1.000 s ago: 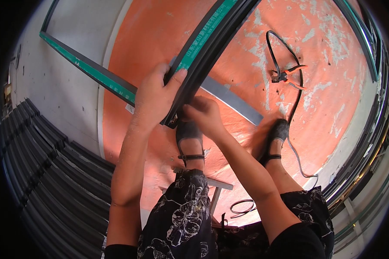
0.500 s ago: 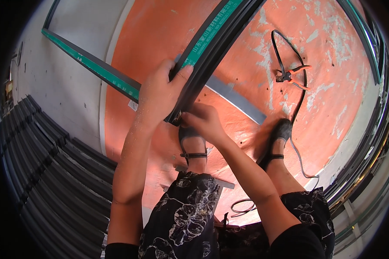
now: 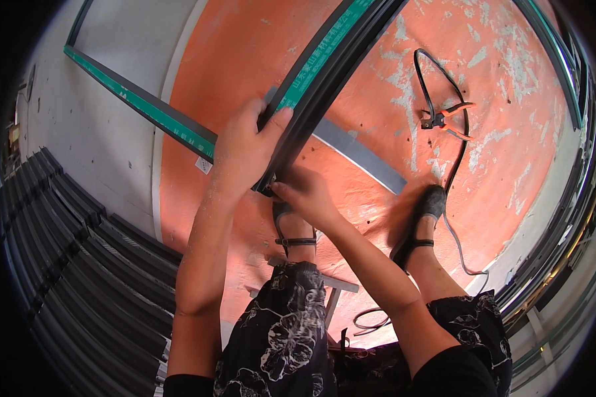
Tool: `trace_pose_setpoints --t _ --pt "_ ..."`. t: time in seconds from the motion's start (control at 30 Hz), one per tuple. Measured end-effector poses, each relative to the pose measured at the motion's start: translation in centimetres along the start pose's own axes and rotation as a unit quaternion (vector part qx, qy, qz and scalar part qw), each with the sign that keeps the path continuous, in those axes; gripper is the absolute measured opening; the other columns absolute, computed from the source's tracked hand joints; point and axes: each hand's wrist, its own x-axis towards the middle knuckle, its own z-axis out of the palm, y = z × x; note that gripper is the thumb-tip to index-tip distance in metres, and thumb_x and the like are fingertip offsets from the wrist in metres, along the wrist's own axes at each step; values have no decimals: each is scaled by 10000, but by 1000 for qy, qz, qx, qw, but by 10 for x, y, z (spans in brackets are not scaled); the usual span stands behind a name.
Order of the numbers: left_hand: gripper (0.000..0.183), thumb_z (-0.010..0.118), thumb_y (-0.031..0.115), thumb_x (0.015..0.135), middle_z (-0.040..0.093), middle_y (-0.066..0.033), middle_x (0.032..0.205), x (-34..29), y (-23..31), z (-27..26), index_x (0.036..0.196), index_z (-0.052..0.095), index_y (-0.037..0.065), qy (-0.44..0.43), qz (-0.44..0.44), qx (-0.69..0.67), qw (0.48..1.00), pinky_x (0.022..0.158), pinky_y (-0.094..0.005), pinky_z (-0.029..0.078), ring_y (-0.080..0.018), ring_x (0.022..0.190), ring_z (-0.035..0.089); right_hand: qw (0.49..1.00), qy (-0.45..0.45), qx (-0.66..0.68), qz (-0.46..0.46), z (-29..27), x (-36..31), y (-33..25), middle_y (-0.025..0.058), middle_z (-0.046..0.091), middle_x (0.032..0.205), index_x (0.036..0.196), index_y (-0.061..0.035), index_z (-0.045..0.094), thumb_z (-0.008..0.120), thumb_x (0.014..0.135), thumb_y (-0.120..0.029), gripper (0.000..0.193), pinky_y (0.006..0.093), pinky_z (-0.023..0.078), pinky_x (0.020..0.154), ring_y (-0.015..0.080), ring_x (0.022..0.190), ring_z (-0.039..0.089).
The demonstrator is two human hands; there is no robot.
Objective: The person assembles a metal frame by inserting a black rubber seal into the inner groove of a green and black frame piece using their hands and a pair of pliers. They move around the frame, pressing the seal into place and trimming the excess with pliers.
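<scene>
A dark metal frame (image 3: 332,78), its profiles faced with green printed film, slants from the top of the head view to a corner above my left foot. My left hand (image 3: 245,149) is closed round the profile near that corner, thumb on the green face. My right hand (image 3: 309,197) is bent at the profile's lower end, with thumb and fingers drawn together against it. Whatever they pinch there is too small and shaded to make out. Another green-faced side (image 3: 146,109) of the frame runs off to the upper left.
Orange-handled pliers (image 3: 451,119) lie on the worn orange floor beside a looped black cord (image 3: 465,142). A flat grey bar (image 3: 364,155) lies under the frame. Dark profiles (image 3: 93,264) are stacked at left, and more long profiles (image 3: 543,255) line the right. A small stool (image 3: 338,284) stands by my legs.
My right hand has shifted slightly down and left at the profile's end. My left hand keeps its grip, and the frame has barely moved.
</scene>
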Motion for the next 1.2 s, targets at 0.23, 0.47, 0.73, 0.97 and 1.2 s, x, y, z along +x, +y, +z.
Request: trace_pose_setpoints --t 0.23,0.47,0.73,0.97,1.2 --pt "435 543 380 883 612 -233 870 2 4 0 959 560 -48 -6 -4 24 1000 707 -414 454 -378 811 598 995 54 74 39 -5 7 -11 102 650 855 1038 90 576 586 846 -63 245 256 506 662 137 733 623" --pt "443 540 379 885 612 -238 880 5 9 1 970 564 -55 4 9 8 1000 722 -416 457 -388 834 599 991 66 113 25 -16 17 -10 68 623 733 869 57 596 595 874 -95 153 247 493 590 116 649 594" --pt "461 546 384 880 618 -248 871 17 -8 14 979 571 -65 -21 11 16 1000 724 -415 460 -385 832 606 993 111 37 -14 -18 15 -2 104 631 690 859 33 617 596 874 -185 219 285 484 550 167 594 609" --pt "446 558 387 869 618 -243 862 26 -39 33 958 576 -49 -28 -32 24 999 717 -413 460 -379 831 605 885 119 -439 -101 -32 8 -18 163 611 672 766 -61 632 578 813 -236 189 420 470 555 350 620 593" --pt "394 567 330 867 606 -228 959 14 -36 41 1015 561 -36 45 22 81 995 768 -423 452 -381 897 581 775 71 -596 -196 -67 27 -54 119 612 654 726 -81 605 550 779 -144 99 407 483 568 316 626 607"
